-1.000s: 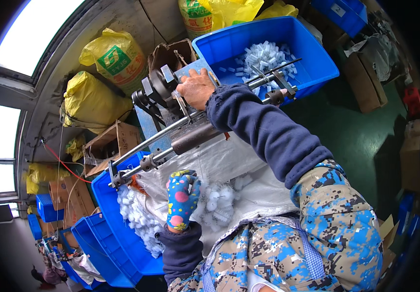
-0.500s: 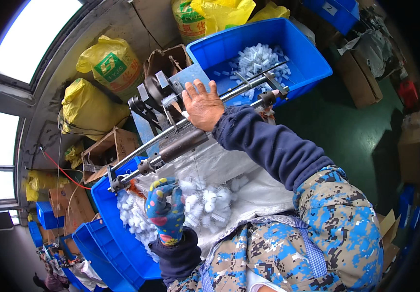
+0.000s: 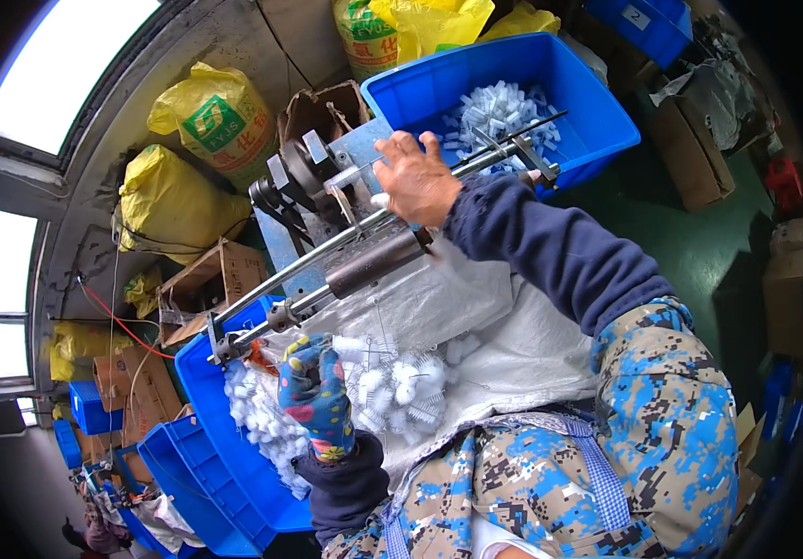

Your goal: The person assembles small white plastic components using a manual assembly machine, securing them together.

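Observation:
My left hand [image 3: 316, 396], in a dotted blue glove, is closed with fingers curled beside a pile of white bristle brushes [image 3: 401, 387] on the white sheet over my lap. A small white brush [image 3: 350, 347] sticks out at its fingertips. My bare right hand [image 3: 417, 182] lies over the rails of a bench machine [image 3: 304, 177], fingers bent over its sliding part; what its fingers grip is hidden. Its thumb has a white tip. Left of these fingers, a pale brush [image 3: 351, 175] lies at the machine's head. Below the rails sits a dark cylinder [image 3: 374, 264].
A blue bin [image 3: 597, 149] with small white plastic pieces stands beyond the machine. Another blue bin [image 3: 280, 517] at lower left holds more white pieces. Yellow sacks [image 3: 220, 126] and cardboard boxes [image 3: 238, 270] line the left wall. A carton [image 3: 690, 154] stands at the right.
My right hand has moved right along the rails, and the dark cylinder has shifted the same way. A pale blur appears under it. A brush now shows at my left fingertips.

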Demonstrator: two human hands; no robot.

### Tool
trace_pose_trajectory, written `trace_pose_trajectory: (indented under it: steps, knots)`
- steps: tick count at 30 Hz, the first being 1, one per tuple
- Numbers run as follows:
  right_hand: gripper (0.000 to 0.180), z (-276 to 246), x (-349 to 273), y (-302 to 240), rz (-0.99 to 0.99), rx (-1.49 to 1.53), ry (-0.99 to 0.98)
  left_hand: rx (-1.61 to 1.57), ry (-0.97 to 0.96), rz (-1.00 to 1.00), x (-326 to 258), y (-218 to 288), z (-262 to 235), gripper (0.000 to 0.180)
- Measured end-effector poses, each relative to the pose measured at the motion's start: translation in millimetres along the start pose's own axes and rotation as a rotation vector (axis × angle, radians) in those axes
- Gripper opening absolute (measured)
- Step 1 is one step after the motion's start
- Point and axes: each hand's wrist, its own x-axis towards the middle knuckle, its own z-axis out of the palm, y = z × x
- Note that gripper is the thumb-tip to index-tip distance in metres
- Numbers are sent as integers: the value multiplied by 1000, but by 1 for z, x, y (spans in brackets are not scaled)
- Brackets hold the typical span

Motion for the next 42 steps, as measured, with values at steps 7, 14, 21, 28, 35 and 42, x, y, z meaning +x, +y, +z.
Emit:
trace_pose_trajectory:
  steps: [7,14,21,28,35,42]
  knots:
    - [14,2,32,15,15,84,-13,-105,68,-17,2,-2,12,15]
    - [18,-44,33,103,346,-217,313,-103,151,98,1,-12,-10,13]
    - [31,-48,-96,-76,-335,1264,-8,-51,91,213,7,16,47,17]
    - [24,-32,-26,-13,-137,311,317,1174,-492,158,7,-20,50,32]
    - [27,-10,48,-30,53,163,-196,1126,-612,138,6,-88,48,18]
    - [24,7,45,-26,-19,200,-121,510,-472,148,11,-25,32,16]
